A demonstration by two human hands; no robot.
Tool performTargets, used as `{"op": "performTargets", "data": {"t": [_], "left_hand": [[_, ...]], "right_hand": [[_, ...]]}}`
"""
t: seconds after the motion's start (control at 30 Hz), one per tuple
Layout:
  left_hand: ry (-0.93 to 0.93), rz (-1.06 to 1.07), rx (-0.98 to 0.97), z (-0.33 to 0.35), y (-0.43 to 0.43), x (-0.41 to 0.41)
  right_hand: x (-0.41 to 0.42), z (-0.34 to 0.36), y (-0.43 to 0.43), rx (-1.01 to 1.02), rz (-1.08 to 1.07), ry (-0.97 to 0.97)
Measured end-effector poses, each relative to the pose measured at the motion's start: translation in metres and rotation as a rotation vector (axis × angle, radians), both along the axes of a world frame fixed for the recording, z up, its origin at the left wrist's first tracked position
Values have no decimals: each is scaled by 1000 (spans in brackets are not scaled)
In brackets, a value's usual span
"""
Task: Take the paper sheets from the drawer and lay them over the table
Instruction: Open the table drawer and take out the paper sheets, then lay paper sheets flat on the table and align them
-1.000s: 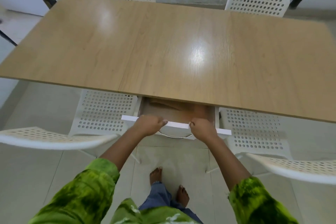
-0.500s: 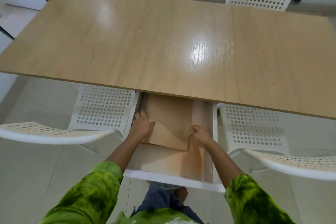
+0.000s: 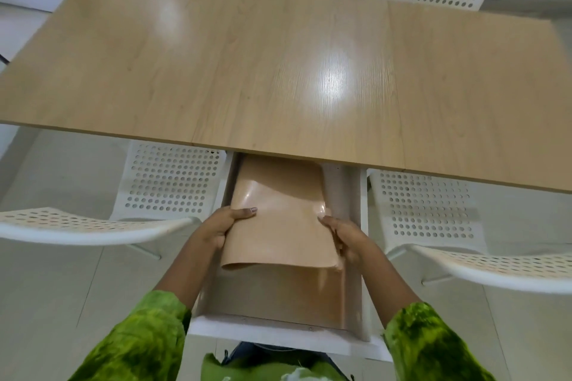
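Gripping the bundle of tan, glossy paper sheets [image 3: 278, 226] by its two side edges, the left hand [image 3: 221, 227] lays its thumb across the top with the fingers curled underneath, and the right hand [image 3: 346, 237] clasps the opposite edge the same way. The sheets sit in the lower middle of the frame, raised above the floor of the open white drawer [image 3: 354, 210]. They bow upward in the middle, and their far end is tucked out of sight under the near edge of the long, light wooden table [image 3: 278, 71]. That hidden end is the likeliest trouble: lifted too soon, it may catch on the table edge and crease or tear. The paper looks thin and slippery, so an edge grip could let lower sheets slide out and drop back into the drawer or onto the floor. Whether the flat tan layer nearer the bottom of the frame is another sheet or the drawer floor cannot be told, so one sheet might be left behind. The white perforated plastic chairs [image 3: 173, 182] stand close on both sides and could snag a wide swing.
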State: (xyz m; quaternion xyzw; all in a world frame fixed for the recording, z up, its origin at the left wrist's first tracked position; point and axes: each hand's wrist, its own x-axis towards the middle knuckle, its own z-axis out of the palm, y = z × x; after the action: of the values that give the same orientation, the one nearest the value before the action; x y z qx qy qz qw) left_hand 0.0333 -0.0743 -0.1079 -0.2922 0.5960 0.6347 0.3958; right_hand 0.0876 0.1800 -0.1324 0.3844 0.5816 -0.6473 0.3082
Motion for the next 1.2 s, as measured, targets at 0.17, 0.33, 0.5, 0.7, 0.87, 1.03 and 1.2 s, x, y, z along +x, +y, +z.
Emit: {"op": "performTargets", "data": {"t": [0.17,0.33,0.5,0.7,0.87,1.03,1.2], "left_hand": [[-108,3,95,15,-7,26],[-80,-82,60,35,0,50],[303,-499,-306,106,32,54],[495,-763,-155,199,76,72],[581,-806,-226,217,64,58],[708,-637,-178,225,50,46],[786,-346,-107,221,48,25]], "right_hand": [[18,34,8,-449,-238,74],[26,72,7,-300,-180,273],[33,116,-1,-154,-65,418],[30,178,-28,73,85,568],[18,221,-51,-8,115,670],[3,240,-60,-29,144,722],[-21,251,-52,15,204,748]]}}
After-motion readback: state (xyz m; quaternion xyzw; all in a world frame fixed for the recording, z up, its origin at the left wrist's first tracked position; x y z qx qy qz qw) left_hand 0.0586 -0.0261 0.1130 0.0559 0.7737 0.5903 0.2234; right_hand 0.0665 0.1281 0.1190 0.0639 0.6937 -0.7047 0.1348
